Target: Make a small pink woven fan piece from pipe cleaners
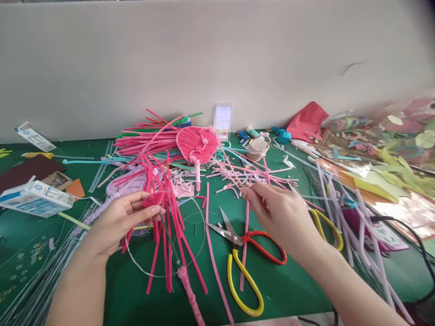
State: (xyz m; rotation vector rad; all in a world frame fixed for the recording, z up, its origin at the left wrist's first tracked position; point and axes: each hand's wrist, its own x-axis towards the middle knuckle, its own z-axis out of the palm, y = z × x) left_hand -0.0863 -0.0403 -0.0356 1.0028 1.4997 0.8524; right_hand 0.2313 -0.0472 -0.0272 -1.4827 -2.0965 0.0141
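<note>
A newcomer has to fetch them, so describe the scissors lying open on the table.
On the green table, just below the right hand in view, scissors lie with metal blades open. One handle loop is red, the other yellow, while the neighbouring handle by the right forearm shows only yellow.

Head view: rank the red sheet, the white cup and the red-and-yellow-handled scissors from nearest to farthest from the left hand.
From the left hand:
1. Scissors: just to its right.
2. White cup: farther right, toward the wall.
3. Red sheet: right of the cup.
</note>
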